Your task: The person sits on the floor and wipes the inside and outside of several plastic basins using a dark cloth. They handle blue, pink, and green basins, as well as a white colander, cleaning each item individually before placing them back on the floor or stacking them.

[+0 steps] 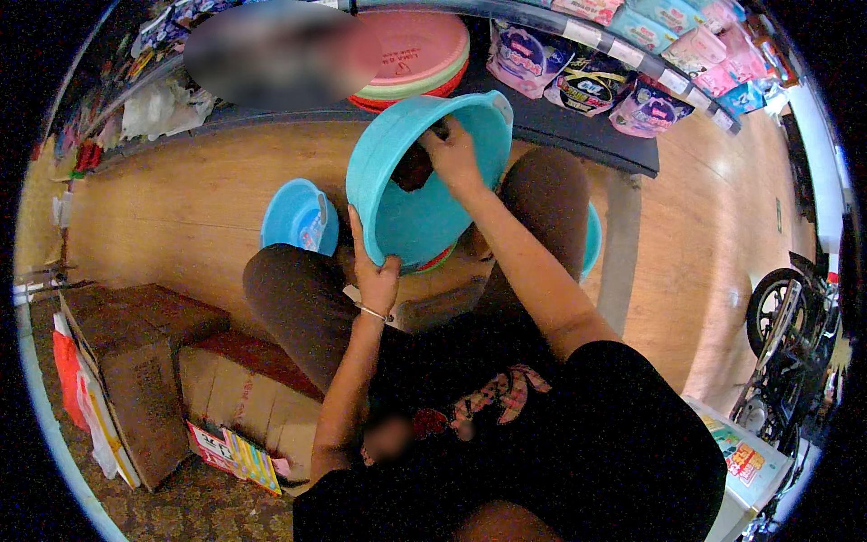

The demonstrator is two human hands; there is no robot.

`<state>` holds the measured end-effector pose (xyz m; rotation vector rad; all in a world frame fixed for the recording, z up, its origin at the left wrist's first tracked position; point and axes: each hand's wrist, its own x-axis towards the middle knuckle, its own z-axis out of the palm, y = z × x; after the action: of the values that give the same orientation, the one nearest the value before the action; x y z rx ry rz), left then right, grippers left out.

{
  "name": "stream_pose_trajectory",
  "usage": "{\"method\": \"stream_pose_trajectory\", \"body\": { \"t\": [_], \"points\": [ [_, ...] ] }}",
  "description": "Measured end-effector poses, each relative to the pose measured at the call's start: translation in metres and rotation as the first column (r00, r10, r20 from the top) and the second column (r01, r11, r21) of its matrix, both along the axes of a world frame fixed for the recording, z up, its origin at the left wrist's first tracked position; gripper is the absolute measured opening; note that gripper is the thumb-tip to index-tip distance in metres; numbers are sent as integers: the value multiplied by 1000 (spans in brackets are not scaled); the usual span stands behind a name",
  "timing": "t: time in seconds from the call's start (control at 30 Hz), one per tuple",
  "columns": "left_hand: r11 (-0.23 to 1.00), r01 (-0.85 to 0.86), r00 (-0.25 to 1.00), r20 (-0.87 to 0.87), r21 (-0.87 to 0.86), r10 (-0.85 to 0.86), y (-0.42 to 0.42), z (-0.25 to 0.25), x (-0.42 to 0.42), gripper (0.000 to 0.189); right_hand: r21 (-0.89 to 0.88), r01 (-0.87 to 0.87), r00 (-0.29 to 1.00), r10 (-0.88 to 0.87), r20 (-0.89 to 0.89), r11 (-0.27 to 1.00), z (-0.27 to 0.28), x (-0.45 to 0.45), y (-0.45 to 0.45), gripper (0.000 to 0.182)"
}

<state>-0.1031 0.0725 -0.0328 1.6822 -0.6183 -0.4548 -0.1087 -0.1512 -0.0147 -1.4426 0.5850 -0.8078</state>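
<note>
Tilted up before me is a large turquoise plastic basin (423,227), its open side facing me. My left hand (376,284), a bracelet on its wrist, grips the basin's lower left rim. Inside the basin, my right hand (450,152) is closed on a dark cloth (413,168) against the inner wall. Red and green rims (437,260) peek out beneath the basin, mostly hidden. A smaller blue basin (288,210) stands on the floor beyond my left knee. Past my right knee shows the edge of another turquoise basin (593,240).
Stacked pink, green and red basins (416,47) rest on a low dark shelf (582,139), beside several packaged goods (528,57). Cardboard boxes (247,393) sit at my left. A motorcycle (775,325) stands far right, near a white box (742,454). Part of the shelf is blurred.
</note>
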Motion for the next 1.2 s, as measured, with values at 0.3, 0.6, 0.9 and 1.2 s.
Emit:
{"method": "stream_pose_trajectory", "body": {
  "t": [0.3, 0.6, 0.9, 1.2],
  "points": [
    [990, -123, 931, -337, 65, 138, 9, -22, 5, 51, -500, -661, 723, 294, -626, 559, -4, -17, 75, 39],
    [928, -374, 429, -888, -6, 167, 13, -36, 20, 38, -262, -662, 394, 28, -919, 702, 6, -17, 45, 37],
    [918, -396, 639, -725, -26, 255, 4, -31, 17, 52, -652, 45, 992, -112, -61, 756, 83, -27, 22, 44],
    [975, -216, 850, -500, -47, 164, 8, -19, -1, 53, -774, -126, 987, -3, -163, 620, 77, 20, 64, 44]
  ]
}}
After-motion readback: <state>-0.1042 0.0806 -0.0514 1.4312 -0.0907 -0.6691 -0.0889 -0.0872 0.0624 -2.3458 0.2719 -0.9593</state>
